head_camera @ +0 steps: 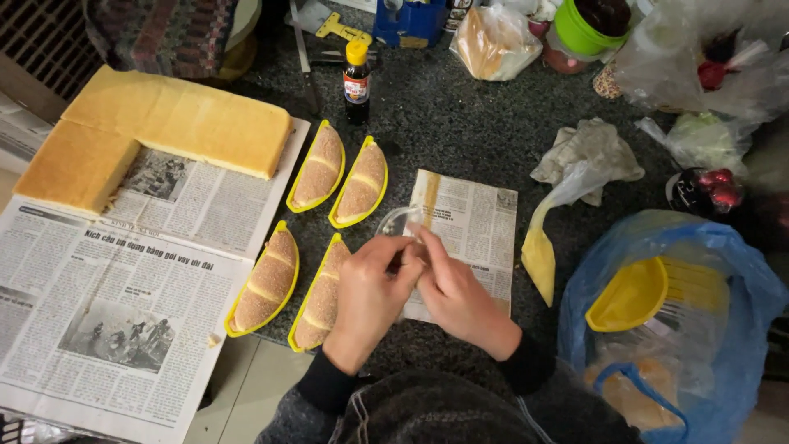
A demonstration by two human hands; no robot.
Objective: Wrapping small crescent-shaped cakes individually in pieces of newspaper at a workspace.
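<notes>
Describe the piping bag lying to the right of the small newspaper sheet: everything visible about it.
The piping bag is a clear, soft plastic cone lying on its side on the dark speckled counter. Pale yellow cream fills only its lower, narrowing end, which points toward the camera; the rest is empty, flattened and crumpled, trailing up to a wad of pale crumpled plastic. It lies between the small newspaper sheet and a blue bag. Neither hand touches it.

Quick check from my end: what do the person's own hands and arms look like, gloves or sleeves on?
Both the left hand and the right hand are bare: no gloves, and no rings or watch that can be seen. Each wrist ends in a dark ribbed cuff of a grey knitted jumper with long sleeves.
</notes>
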